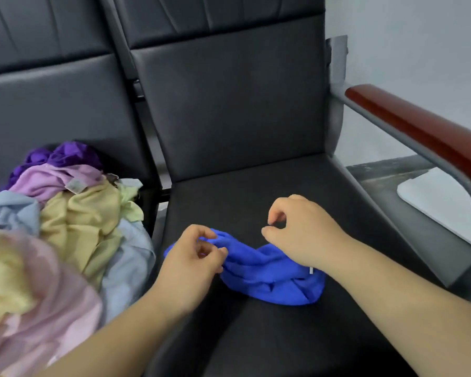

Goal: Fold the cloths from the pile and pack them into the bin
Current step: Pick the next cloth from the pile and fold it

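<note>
Cloth pile (79, 221), left hand (191, 265) pinching blue cloth (269, 278) on seat (256, 202) — right hand (305, 232) clenched empty

Nothing here can actually be read from where I stand. A small pale tag (76, 185) lies on the lilac cloth (44, 180) in the pile (74, 213), off to the left of the blue cloth (269, 273), but its print is a blur. A tiny white tag (311, 271) pokes out at the blue cloth's right side, too small to make out.
</note>
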A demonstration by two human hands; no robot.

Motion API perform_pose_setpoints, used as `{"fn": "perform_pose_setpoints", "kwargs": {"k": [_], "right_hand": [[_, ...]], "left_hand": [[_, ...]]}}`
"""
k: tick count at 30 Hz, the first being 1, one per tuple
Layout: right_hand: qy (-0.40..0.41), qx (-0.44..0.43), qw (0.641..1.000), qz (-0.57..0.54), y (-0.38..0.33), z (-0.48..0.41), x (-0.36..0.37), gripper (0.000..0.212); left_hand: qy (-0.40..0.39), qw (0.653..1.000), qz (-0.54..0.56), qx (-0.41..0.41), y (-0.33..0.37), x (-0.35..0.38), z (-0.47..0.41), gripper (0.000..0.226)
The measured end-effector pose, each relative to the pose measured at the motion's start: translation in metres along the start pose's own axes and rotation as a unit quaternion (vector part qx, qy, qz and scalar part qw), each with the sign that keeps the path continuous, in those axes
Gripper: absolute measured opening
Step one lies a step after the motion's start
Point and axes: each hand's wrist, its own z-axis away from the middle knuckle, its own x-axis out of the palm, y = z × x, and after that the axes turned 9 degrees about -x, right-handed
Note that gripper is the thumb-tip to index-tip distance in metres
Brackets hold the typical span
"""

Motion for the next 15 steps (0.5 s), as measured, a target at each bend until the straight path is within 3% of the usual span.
{"fn": "perform_pose_setpoints", "kwargs": {"k": [2, 5, 7, 10, 15], "right_hand": [[-0.104, -0.009, 0.994, 0.008, -0.002, 0.002, 0.004, 0.014], [-0.239, -0.012, 0.963, 0.123, 0.001, 0.002, 0.015, 0.016], [-0.229, -0.016, 0.961, 0.155, 0.005, -0.002, 0.018, 0.012], [-0.202, 0.009, 0.973, 0.109, 0.007, -0.01, 0.011, 0.016], [-0.108, 0.018, 0.993, 0.043, 0.016, -0.017, 0.008, 0.006]], "left_hand": [[-0.064, 0.987, -0.116, 0.096, -0.005, 0.0, 0.002, 0.028], [-0.104, 0.912, -0.342, 0.203, -0.013, 0.003, -0.01, 0.036], [-0.1, 0.886, -0.399, 0.216, -0.014, 0.002, -0.02, 0.039], [-0.073, 0.899, -0.377, 0.211, -0.013, -0.004, -0.03, 0.019], [-0.095, 0.928, -0.318, 0.17, -0.017, -0.014, -0.03, 0.021]]}}
